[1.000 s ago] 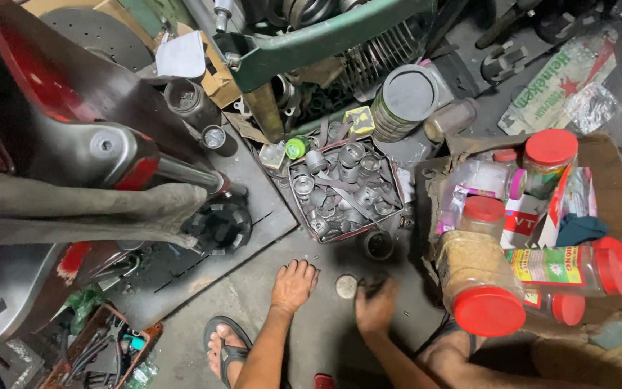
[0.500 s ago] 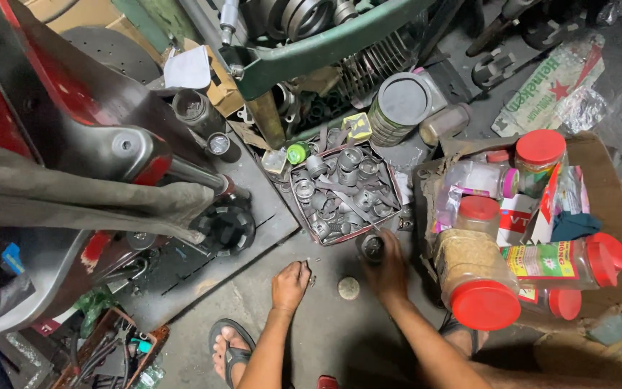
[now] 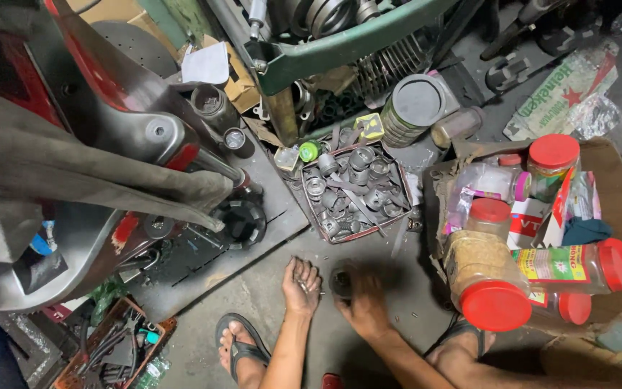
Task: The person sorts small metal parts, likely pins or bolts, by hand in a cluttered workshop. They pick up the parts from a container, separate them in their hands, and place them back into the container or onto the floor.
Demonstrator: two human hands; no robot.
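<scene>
Bearing-like round part (image 3: pixel 341 279): a small dark metal ring on the concrete floor, just ahead of the right hand's fingertips and to the right of the left hand; blurred, so whether fingers touch it cannot be told.
Right hand (image 3: pixel 366 306): palm down, fingers bent and spread toward the round part, closed on nothing that can be seen; motion blur hides the exact contact.
Left hand (image 3: pixel 302 286): palm up, fingers loosely curled apart, cupping a few small metal pieces (image 3: pixel 301 274).
Floor (image 3: pixel 268 302): grey concrete, grimy, with tiny bits scattered around both hands.
Tray of metal parts (image 3: pixel 354 191): a shallow rectangular tray full of grey rings and sleeves, further ahead of both hands.
Cardboard box (image 3: pixel 613 209): to the right of the right hand, packed with plastic jars with red lids (image 3: pixel 496 306).
Dark metal plate (image 3: pixel 203 252): ahead and to the left of the left hand, carrying a black round fitting (image 3: pixel 242 220).
Sandalled foot (image 3: pixel 242 346): just behind and left of the left hand's forearm.
Green metal frame (image 3: pixel 340 47): far ahead, above the tray.
</scene>
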